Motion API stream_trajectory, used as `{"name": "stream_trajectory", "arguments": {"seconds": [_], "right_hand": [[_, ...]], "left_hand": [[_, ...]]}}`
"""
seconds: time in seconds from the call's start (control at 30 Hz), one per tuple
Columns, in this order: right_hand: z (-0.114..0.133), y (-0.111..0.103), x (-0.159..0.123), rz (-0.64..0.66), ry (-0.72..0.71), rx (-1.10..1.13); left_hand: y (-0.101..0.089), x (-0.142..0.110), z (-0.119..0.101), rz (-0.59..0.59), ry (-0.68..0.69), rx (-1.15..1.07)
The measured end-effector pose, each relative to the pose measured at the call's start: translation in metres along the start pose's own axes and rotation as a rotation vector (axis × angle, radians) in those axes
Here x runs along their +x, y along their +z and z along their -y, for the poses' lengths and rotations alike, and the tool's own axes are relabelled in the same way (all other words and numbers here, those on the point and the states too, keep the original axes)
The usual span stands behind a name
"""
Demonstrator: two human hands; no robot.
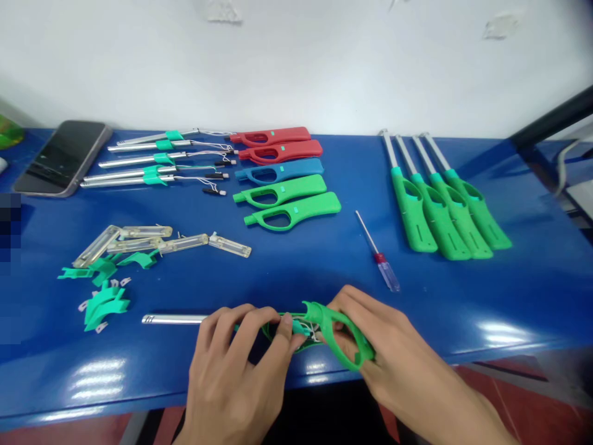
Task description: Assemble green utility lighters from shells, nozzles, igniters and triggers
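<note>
Both hands work on a green long-nosed lighter (338,337) lying at the table's near edge. Its metal tube (173,319) points left. My left hand (236,364) pinches the lighter where the tube joins the handle. My right hand (384,352) grips the green handle shell, which is split open, with small white wires showing between the halves. A small screwdriver (377,253) with a clear handle lies just beyond my right hand.
On the blue table (509,296) lie several assembled green lighters (440,210) at right, empty handle shells in red, blue and green (282,185), metal tubes with wires (152,164), clear fuel tanks (157,242), green triggers (104,303) and a phone (62,157) at far left.
</note>
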State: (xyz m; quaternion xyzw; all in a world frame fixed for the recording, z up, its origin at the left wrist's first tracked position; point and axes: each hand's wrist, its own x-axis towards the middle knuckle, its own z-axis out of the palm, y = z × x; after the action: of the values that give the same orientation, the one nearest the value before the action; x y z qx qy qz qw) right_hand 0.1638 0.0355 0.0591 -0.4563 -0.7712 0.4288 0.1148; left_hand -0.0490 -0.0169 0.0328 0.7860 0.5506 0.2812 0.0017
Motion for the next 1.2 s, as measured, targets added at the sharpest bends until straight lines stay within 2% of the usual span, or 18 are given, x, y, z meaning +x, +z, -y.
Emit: {"name": "stream_trajectory", "arguments": {"seconds": [0.2, 0.43, 0.53, 0.63, 0.77, 0.87, 0.97, 1.1, 1.2], "right_hand": [[0.0, -0.004, -0.004, 0.009, 0.033, 0.035], [0.003, -0.011, -0.013, -0.125, 0.014, 0.052], [-0.001, -0.017, -0.024, -0.205, 0.007, -0.097], [-0.01, -0.022, -0.04, -0.305, -0.005, -0.383], [-0.016, -0.025, -0.052, -0.268, -0.073, -0.599], [-0.013, -0.025, -0.049, -0.275, -0.101, -0.611], [-0.003, -0.02, -0.04, -0.301, -0.173, -0.511], [0.007, -0.009, -0.026, -0.317, -0.278, -0.508], [0.009, 0.0, -0.017, -0.353, -0.327, -0.556]], "left_hand": [[-0.001, -0.003, 0.0, 0.005, -0.008, -0.036], [-0.002, -0.009, 0.003, 0.044, -0.02, -0.065], [0.0, -0.011, 0.004, 0.046, -0.027, -0.083], [0.001, -0.008, 0.003, 0.035, -0.054, -0.11], [-0.004, -0.004, -0.001, -0.024, -0.098, -0.123], [-0.015, -0.005, -0.003, -0.037, -0.149, -0.132], [-0.026, -0.007, 0.002, -0.036, -0.206, -0.149], [-0.03, -0.009, 0.019, -0.044, -0.177, -0.126], [-0.031, -0.012, 0.035, 0.006, -0.149, -0.117]]}}
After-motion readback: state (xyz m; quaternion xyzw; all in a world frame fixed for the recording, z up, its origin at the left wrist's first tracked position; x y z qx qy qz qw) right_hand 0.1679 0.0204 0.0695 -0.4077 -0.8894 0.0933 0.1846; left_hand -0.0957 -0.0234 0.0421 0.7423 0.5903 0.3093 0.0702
